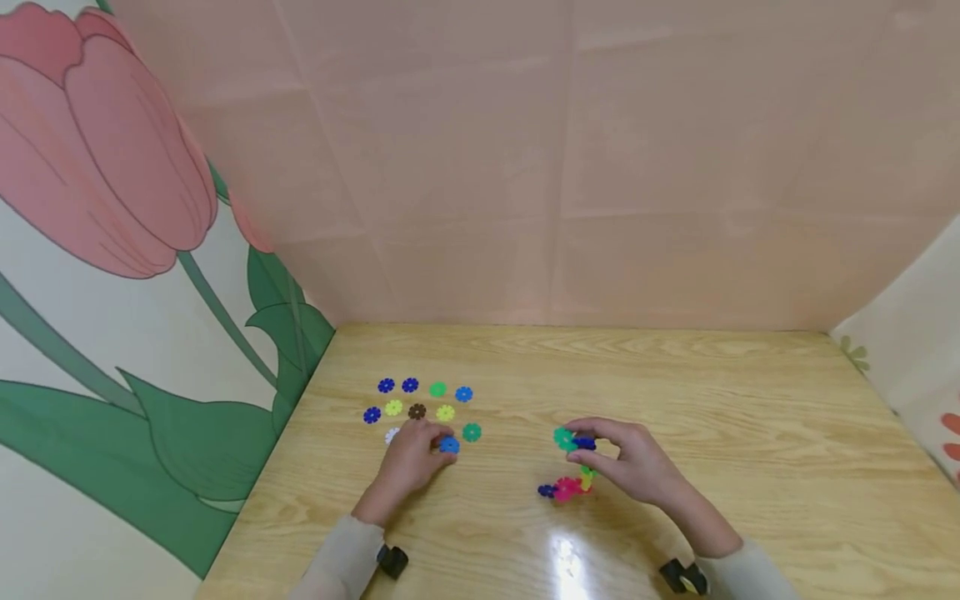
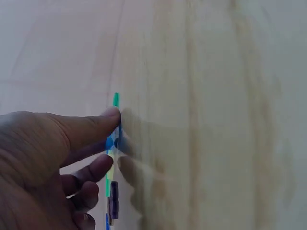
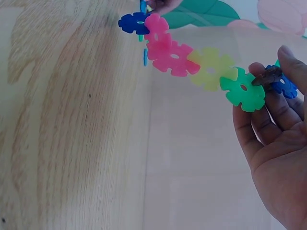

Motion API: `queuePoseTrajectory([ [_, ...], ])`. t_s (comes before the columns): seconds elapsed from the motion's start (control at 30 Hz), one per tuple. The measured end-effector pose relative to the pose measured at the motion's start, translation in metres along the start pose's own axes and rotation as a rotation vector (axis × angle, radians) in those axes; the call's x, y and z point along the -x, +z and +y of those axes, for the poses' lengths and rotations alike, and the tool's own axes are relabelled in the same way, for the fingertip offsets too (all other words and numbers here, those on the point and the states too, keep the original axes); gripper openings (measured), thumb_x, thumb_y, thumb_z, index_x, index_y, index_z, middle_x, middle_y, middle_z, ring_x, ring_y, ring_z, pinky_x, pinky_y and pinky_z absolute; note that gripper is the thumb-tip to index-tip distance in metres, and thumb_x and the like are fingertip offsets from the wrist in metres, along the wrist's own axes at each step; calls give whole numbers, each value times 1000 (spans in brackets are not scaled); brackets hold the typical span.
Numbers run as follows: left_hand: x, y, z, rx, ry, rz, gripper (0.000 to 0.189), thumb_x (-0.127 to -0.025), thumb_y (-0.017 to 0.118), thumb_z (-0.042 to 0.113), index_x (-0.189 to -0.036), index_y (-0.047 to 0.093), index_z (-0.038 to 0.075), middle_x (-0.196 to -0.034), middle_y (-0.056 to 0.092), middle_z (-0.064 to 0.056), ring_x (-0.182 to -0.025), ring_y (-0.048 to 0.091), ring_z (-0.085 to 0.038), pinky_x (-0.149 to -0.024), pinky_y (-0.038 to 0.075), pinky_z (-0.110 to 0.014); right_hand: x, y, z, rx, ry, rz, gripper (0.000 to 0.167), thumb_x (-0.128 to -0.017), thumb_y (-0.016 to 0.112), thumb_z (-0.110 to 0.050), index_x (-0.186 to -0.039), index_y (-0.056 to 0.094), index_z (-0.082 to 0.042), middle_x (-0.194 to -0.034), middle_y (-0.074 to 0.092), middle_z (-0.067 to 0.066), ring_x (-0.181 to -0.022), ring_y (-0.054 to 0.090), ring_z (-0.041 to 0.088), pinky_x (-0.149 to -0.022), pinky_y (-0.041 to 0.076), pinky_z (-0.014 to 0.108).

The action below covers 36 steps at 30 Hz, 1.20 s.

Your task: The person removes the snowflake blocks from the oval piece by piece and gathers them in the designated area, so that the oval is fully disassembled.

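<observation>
My left hand [image 1: 412, 456] is low over the left part of the table, pinching a blue snowflake disc [image 1: 449, 445] between thumb and forefinger. In the left wrist view that disc shows edge-on at the fingertips. Right of it, my right hand [image 1: 643, 467] holds up one end of a chain of interlocked snowflake discs. Its fingers grip near a dark blue disc [image 3: 286, 88] and a brown disc [image 3: 268, 75]. Below the hand the chain runs through a green disc [image 3: 243, 89], a yellow disc [image 3: 211, 68] and pink discs [image 3: 173, 57] to a dark blue end disc [image 3: 134, 23].
Several loose discs lie in loose rows around the left hand, among them a brown one [image 1: 417, 411], a yellow one [image 1: 446, 412] and a teal one [image 1: 472, 432]. A white disc [image 1: 392, 435] is partly covered by that hand. A pink cloth [image 1: 570, 208] hangs behind the wooden table [image 1: 750, 400].
</observation>
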State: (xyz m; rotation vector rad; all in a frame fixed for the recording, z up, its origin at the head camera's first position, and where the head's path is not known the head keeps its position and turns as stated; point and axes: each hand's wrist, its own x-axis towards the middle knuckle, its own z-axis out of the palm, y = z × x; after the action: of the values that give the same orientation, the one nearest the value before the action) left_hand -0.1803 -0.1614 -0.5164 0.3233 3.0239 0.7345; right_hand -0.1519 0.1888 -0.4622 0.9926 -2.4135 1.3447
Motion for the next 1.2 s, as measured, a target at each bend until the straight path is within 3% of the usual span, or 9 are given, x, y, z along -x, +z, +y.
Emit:
queuePoseTrajectory([
  [0.13, 1, -3, 7, -30, -3, 0, 39, -86, 81, 31, -120, 73, 14, -89, 59, 4, -86, 51, -16, -79, 45, -36, 0, 0, 0, 4, -10, -4, 33, -88, 78, -5, -119, 71, -11, -104, 76, 1, -89, 68, 5, -64, 54, 23],
  [0.3, 2, -6, 26, 1, 59, 36, 34, -90, 77, 28, -120, 73, 12, -88, 62, 2, -85, 51, -14, -78, 44, -35, 0, 0, 1, 18, -23, -16, 34, -88, 78, -5, -121, 71, -11, -103, 76, -2, -90, 68, 5, -69, 55, 25],
  [0.53, 1, -14, 66, 163, 129, 49, 28, -98, 68, 32, -118, 73, 13, -89, 61, 11, -94, 59, -20, -78, 46, -32, -1, 0, 0, 22, -19, -31, 34, -89, 76, -5, -122, 70, -10, -103, 76, -1, -91, 68, 6, -66, 54, 23],
  [0.67, 2, -17, 86, 253, 190, 66, 27, -100, 65, 37, -117, 73, 17, -88, 60, 13, -89, 59, -20, -73, 46, -27, -2, 1, -1, 31, -21, -40, 34, -90, 75, -5, -123, 69, -10, -106, 76, 0, -92, 69, 8, -74, 57, 26],
  [0.8, 2, -15, 99, 335, 290, 81, 25, -98, 68, 34, -119, 72, 20, -92, 63, 12, -81, 55, -12, -68, 45, -23, -3, 1, -1, 33, -25, -37, 34, -90, 75, -4, -123, 69, -10, -106, 76, -1, -92, 69, 8, -77, 58, 28],
  [0.93, 2, -10, 107, 386, 352, 79, 23, -98, 68, 31, -118, 71, 20, -98, 66, 10, -85, 57, -9, -72, 47, -23, -3, 2, -1, 24, -35, -32, 34, -89, 76, -4, -122, 69, -10, -104, 76, -2, -90, 69, 9, -76, 58, 28],
  [1.07, 2, -8, 115, 425, 364, 57, 24, -101, 63, 35, -117, 71, 18, -101, 67, 9, -89, 59, -9, -74, 51, -26, -3, 2, -2, 30, -49, -14, 35, -88, 78, -4, -121, 70, -11, -102, 76, -3, -90, 69, 9, -75, 58, 27],
  [1.2, 2, -8, 125, 440, 330, 62, 30, -102, 58, 43, -109, 73, 18, -96, 66, 11, -84, 57, -3, -70, 51, -24, -3, 2, -2, 38, -65, 1, 36, -86, 79, -4, -120, 70, -11, -102, 76, -2, -91, 70, 10, -75, 57, 26],
])
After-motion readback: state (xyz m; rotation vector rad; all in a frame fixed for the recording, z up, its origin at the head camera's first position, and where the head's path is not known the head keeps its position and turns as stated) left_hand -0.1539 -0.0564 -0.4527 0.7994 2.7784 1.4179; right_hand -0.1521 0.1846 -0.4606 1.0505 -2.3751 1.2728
